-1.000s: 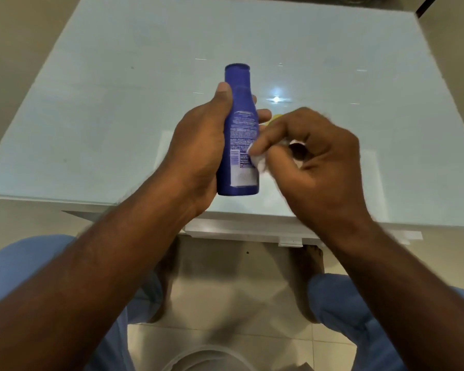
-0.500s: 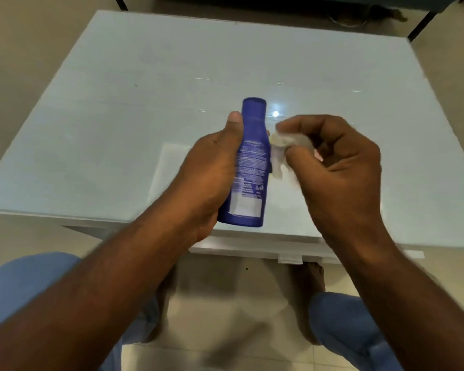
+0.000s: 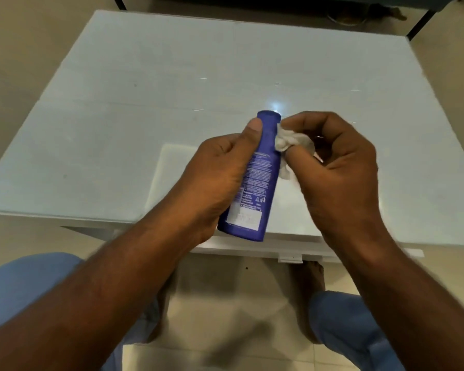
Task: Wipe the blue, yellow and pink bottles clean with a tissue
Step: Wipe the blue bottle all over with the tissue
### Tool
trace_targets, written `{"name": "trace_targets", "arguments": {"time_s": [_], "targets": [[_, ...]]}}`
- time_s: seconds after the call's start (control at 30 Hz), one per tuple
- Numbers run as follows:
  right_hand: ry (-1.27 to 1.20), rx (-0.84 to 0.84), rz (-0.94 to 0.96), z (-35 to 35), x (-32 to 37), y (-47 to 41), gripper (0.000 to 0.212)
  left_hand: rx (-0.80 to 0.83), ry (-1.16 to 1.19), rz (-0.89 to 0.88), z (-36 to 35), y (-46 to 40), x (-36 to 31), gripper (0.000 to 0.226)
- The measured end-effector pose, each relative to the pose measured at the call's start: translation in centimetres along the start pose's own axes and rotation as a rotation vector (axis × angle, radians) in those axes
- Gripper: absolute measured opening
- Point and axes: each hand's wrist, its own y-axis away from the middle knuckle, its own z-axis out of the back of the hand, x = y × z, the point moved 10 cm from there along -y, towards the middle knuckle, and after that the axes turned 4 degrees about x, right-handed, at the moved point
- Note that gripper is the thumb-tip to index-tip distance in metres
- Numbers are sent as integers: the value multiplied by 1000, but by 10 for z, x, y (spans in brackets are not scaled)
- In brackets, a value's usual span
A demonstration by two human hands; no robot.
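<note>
Above the near edge of the table (image 3: 118,108), the left hand (image 3: 212,178) is clamped round the blue bottle (image 3: 257,180) while the right hand (image 3: 338,167) pinches a tissue (image 3: 287,140) against its neck. The yellow and pink bottles are out of view, so wiping looks barely begun. Since a second ago the tissue has climbed from the label towards the cap.
</note>
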Motion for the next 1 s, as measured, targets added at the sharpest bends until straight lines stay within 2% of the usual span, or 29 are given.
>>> {"name": "trace_targets", "arguments": {"time_s": [0.1,0.2,0.23,0.3,0.37,0.43,0.63,0.77,0.83,0.93,1.0], "targets": [[47,70,-9,-9,-3,5,14,-78,30,14,8,0,3,39],[101,218,-8,-28,-3,11,15,-194,154,34,28,-1,3,44],[114,214,21,-28,1,11,14,-207,153,24,31,-1,1,43],[58,104,51,-15,6,7,10,-157,84,2,26,0,-4,39],[-37,-6,23,0,4,3,13,-54,-12,3,11,1,-5,38],[-66,-25,-6,2,2,2,11,-27,-37,10,3,2,-2,38],[96,253,3,-31,2,9,7,-168,107,27,27,-4,0,41],[-47,20,-24,0,3,0,9,-13,6,6,6,-2,-2,39],[-80,6,-32,3,3,-3,10,-18,-5,0,1,1,-1,35],[-88,158,-15,-14,3,3,12,-139,121,25,15,-1,3,40],[35,309,-3,-32,3,11,12,-208,197,50,27,-3,6,44]]}}
